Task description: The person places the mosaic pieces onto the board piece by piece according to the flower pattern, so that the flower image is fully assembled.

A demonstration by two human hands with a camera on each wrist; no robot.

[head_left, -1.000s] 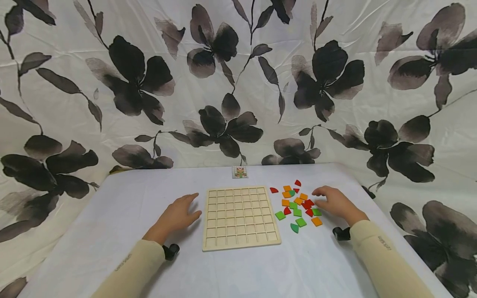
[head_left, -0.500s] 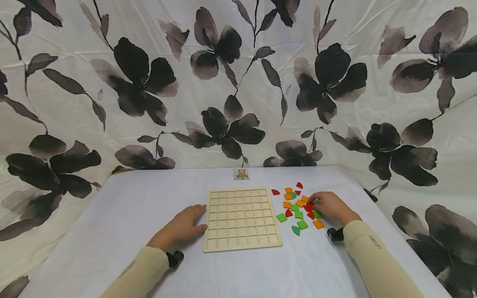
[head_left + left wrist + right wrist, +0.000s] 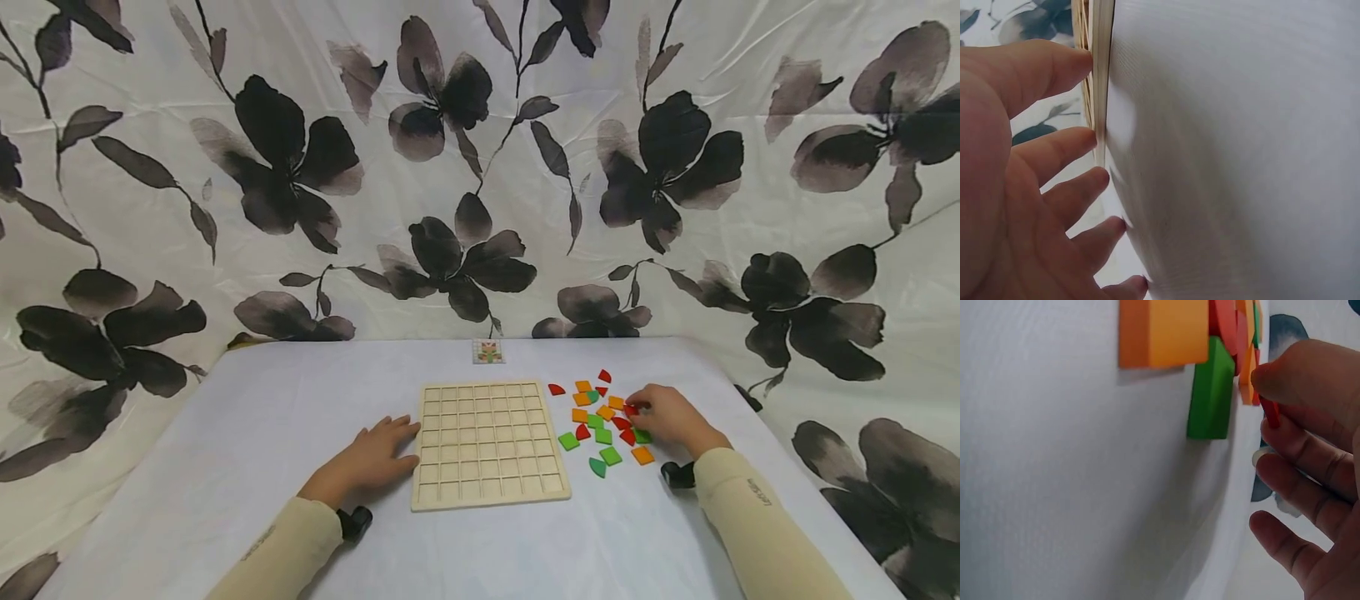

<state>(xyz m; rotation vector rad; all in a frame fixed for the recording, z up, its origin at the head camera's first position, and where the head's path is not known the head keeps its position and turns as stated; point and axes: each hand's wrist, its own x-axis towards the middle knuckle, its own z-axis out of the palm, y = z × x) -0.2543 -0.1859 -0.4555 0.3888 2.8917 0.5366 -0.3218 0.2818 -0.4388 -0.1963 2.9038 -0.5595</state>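
Wooden edge (image 3: 1102, 75) apparently against left hand (image 3: 366, 460)

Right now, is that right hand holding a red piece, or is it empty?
Holding one: the right wrist view shows the right hand pinching a red piece between thumb and finger.

White table cover (image 3: 187, 483), pale hanging cloth (image 3: 570, 50) behind it, large dark flower prints (image 3: 663, 167), soft light
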